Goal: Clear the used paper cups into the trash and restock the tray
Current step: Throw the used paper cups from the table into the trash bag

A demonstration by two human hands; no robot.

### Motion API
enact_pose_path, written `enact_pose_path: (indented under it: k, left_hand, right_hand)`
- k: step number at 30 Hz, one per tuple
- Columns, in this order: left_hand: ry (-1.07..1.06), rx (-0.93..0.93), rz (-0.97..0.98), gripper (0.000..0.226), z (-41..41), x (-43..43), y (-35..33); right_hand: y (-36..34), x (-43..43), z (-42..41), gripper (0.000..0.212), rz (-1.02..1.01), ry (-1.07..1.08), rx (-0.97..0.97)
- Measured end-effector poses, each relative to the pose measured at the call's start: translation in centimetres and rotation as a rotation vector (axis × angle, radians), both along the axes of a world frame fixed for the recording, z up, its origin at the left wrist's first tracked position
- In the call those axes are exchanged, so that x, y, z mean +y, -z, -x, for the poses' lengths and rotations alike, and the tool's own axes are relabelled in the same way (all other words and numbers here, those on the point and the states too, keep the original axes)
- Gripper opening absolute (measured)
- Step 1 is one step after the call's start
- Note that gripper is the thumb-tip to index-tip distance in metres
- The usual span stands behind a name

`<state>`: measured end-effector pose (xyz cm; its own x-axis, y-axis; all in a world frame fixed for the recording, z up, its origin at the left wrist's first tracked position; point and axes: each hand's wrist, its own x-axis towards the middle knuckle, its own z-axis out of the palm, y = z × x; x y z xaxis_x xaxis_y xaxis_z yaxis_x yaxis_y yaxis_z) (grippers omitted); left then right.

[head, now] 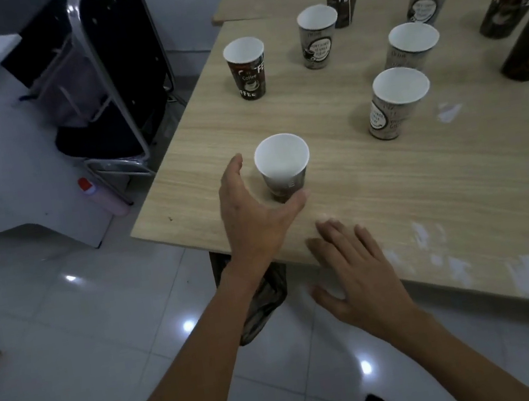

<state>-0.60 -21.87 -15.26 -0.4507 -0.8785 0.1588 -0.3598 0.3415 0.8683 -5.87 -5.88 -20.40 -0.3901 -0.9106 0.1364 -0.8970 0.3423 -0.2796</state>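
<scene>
Just at the wooden table's (pixel 392 187) near corner, a person's left hand (pixel 253 217) curves wide open around an upright paper cup (pixel 283 168), thumb by its base, gripping nothing. The right hand (pixel 360 275) hovers flat, fingers spread, over the table edge. Eight more cups (pixel 400 102) stand beyond.

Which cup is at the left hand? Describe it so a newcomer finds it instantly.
Find the near corner of the wooden table. One paper cup stands there alone, inside the open span of the left hand. All other cups stand farther back; this is the nearest to the edge.
</scene>
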Motion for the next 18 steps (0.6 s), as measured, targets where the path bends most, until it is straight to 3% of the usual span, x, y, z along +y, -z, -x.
enact_pose_path:
  k: [4, 9, 18]
  left_hand:
    - [0.049, 0.054, -0.020, 0.110, 2.1, -0.8, 1.2]
    - [0.053, 0.192, 0.011, 0.074, 2.2, -1.4, 1.5]
    - [-0.025, 0.324, 0.080, 0.071, -4.9, -0.2, 0.4]
  right_hand:
    - [0.8, 0.2, 0.0, 0.063, -0.023, -0.015, 0.087]
    - [1.1, 0.3, -0.2, 0.067, -0.047, -0.010, 0.165]
    - [2.3, -0.6, -3.8, 0.077, -0.014, 0.095, 0.186]
